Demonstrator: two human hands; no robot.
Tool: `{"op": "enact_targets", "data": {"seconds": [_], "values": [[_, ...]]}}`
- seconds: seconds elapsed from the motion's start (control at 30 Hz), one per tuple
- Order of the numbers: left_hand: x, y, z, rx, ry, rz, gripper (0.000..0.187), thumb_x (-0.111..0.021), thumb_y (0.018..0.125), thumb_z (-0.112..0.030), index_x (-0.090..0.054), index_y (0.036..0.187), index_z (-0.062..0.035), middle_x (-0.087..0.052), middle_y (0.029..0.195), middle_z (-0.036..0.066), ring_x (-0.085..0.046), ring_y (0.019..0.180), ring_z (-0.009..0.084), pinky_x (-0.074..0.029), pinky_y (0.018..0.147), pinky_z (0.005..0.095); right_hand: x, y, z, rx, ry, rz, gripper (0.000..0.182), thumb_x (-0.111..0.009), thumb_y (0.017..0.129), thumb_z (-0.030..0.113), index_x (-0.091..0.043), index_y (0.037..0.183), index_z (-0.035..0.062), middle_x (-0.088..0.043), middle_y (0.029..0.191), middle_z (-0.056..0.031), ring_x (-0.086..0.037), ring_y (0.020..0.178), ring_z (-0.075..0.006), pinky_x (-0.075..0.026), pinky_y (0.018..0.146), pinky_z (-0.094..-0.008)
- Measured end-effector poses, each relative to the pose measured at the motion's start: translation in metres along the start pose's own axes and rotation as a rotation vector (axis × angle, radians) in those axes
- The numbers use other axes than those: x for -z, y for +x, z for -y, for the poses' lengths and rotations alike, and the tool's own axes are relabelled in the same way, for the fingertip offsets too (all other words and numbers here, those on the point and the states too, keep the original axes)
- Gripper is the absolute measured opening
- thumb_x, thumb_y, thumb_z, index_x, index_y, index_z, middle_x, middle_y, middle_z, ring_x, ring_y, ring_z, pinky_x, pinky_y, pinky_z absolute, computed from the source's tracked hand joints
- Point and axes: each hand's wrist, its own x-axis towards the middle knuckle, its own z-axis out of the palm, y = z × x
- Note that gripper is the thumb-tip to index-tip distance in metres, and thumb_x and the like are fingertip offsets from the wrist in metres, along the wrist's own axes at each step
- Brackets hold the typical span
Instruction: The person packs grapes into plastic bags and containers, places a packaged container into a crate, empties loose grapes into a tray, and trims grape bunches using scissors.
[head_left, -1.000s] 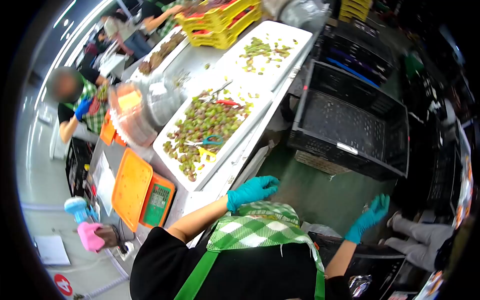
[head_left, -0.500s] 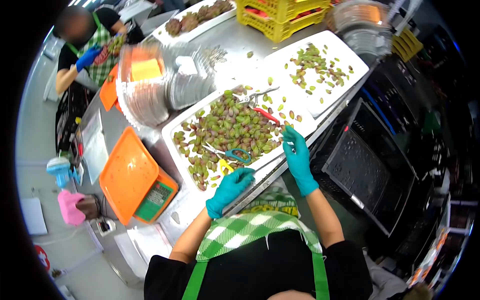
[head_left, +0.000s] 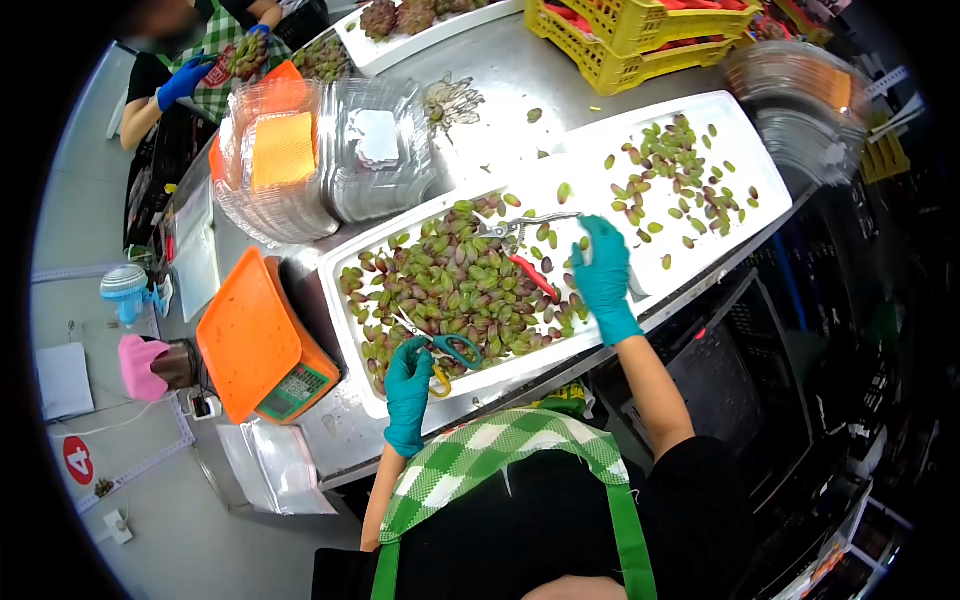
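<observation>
Loose green and purple grapes (head_left: 470,275) fill a white foam tray (head_left: 372,402) in front of me. My left hand (head_left: 408,385), in a teal glove, is over the tray's near left corner with its fingers bent together; what they hold, if anything, is hidden. Close beside it, scissors (head_left: 462,350) with teal and yellow handles lie on the grapes. My right hand (head_left: 606,275), also teal-gloved, hovers at the tray's right end, thumb and fingers apart around the spot where a single grape shows. Left of that hand lie red-handled shears (head_left: 535,277) on the grapes.
A second white tray (head_left: 735,115) with scattered grapes adjoins on the right. Stacked clear plastic boxes (head_left: 385,185), an orange scale (head_left: 250,335) and yellow crates (head_left: 625,65) surround the trays. A co-worker's blue-gloved hand (head_left: 185,80) is at the far left.
My left hand has moved left along the tray's near edge, its fingers now pointing away from me. My right hand has reached farther forward over the tray. The view has shifted.
</observation>
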Motion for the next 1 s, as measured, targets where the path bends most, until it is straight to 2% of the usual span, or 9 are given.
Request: {"op": "enact_targets", "data": {"seconds": [0.17, 0.3, 0.37, 0.43, 0.57, 0.6, 0.77, 0.9, 1.0], "values": [[0.0, 0.008, -0.01, -0.061, 0.042, -0.176, 0.027, -0.053, 0.082, -0.007, -0.05, 0.108, -0.0021, -0.054, 0.077, 0.001, -0.05, 0.067, 0.0068, -0.043, 0.058, 0.0195, 0.016, 0.013, -0.023, 0.011, -0.106, -0.04, 0.043, -0.062, 0.071, 0.011, -0.05, 0.112, 0.0064, -0.049, 0.106, -0.0136, -0.047, 0.097, -0.0293, -0.039, 0.081, -0.0392], [0.006, 0.007, -0.008, -0.045, 0.239, -0.268, 0.022, -0.059, 0.08, -0.014, -0.052, 0.096, -0.0006, -0.051, 0.07, 0.0, -0.046, 0.06, 0.0066, -0.041, 0.052, 0.0206, 0.003, 0.011, 0.02, 0.067, 0.212, 0.253, 0.05, -0.066, 0.07, 0.015, -0.048, 0.116, 0.0098, -0.048, 0.115, -0.0131, -0.045, 0.106, -0.0286, -0.036, 0.089, -0.0363], [-0.004, 0.0, -0.007, 0.002, 0.289, -0.175, 0.033, -0.064, 0.076, -0.023, -0.05, 0.095, -0.0002, -0.049, 0.074, 0.004, -0.047, 0.064, 0.0099, -0.042, 0.057, 0.0235, -0.011, 0.011, 0.033, 0.144, -0.089, 0.466, 0.085, -0.07, 0.065, 0.032, -0.023, 0.133, 0.0137, -0.027, 0.134, -0.0129, -0.027, 0.123, -0.0278, -0.018, 0.1, -0.0466], [-0.019, -0.004, -0.017, -0.063, 0.615, -0.143, 0.047, -0.069, 0.07, -0.031, -0.047, 0.098, 0.0, -0.047, 0.082, 0.009, -0.048, 0.071, 0.0152, -0.042, 0.063, 0.0288, -0.032, 0.016, 0.026, 0.165, -0.306, 0.563, 0.099, -0.071, 0.06, 0.044, -0.015, 0.135, 0.0136, -0.022, 0.137, -0.0119, -0.02, 0.127, -0.0272, -0.009, 0.1, -0.0538], [-0.029, -0.003, -0.024, -0.174, 1.054, -0.136, 0.063, -0.071, 0.066, -0.035, -0.041, 0.108, -0.0003, -0.047, 0.092, 0.015, -0.049, 0.077, 0.0265, -0.042, 0.065, 0.0355, -0.025, 0.043, 0.044, 0.057, -0.458, 0.839, 0.108, -0.073, 0.051, 0.054, -0.019, 0.134, 0.0115, -0.043, 0.116, -0.0133, -0.038, 0.112, -0.0302, -0.01, 0.099, -0.0555], [-0.027, -0.003, -0.016, -0.106, 1.011, -0.108, 0.075, -0.072, 0.064, -0.035, -0.034, 0.118, 0.0006, -0.047, 0.099, 0.018, -0.05, 0.084, 0.0309, -0.043, 0.069, 0.0373, -0.024, 0.044, 0.045, 0.053, -0.474, 0.838, 0.106, -0.073, 0.051, 0.053, -0.022, 0.133, 0.011, -0.045, 0.112, -0.0134, -0.04, 0.108, -0.0299, -0.015, 0.097, -0.0542], [-0.023, -0.001, 0.009, -0.046, 0.335, -0.118, 0.077, -0.071, 0.066, -0.019, -0.026, 0.127, -0.0016, -0.049, 0.101, 0.016, -0.052, 0.084, 0.0236, -0.045, 0.068, 0.0323, -0.023, 0.036, 0.042, -0.021, -0.474, 0.815, 0.094, -0.075, 0.049, 0.051, -0.036, 0.123, 0.0084, -0.048, 0.097, -0.0133, -0.047, 0.092, -0.0284, -0.036, 0.081, -0.0459], [-0.028, -0.01, 0.014, -0.031, 0.031, -0.228, 0.069, -0.065, 0.07, -0.007, -0.026, 0.127, -0.0032, -0.052, 0.095, 0.011, -0.051, 0.075, 0.0144, -0.044, 0.063, 0.0234, -0.015, 0.02, 0.046, -0.018, -0.593, 0.801, 0.077, -0.075, 0.051, 0.044, -0.045, 0.114, 0.0109, -0.049, 0.093, -0.0128, -0.049, 0.087, -0.027, -0.038, 0.073, -0.0403], [-0.013, -0.023, -0.005, 0.155, -0.143, -0.221, 0.052, -0.064, 0.07, -0.003, -0.042, 0.117, -0.0016, -0.052, 0.087, 0.005, -0.049, 0.071, 0.009, -0.041, 0.06, 0.0208, -0.002, 0.02, 0.044, 0.003, -0.561, 0.707, 0.067, -0.074, 0.052, 0.043, -0.049, 0.106, 0.0109, -0.05, 0.091, -0.0127, -0.051, 0.085, -0.0263, -0.04, 0.072, -0.0402]]}}
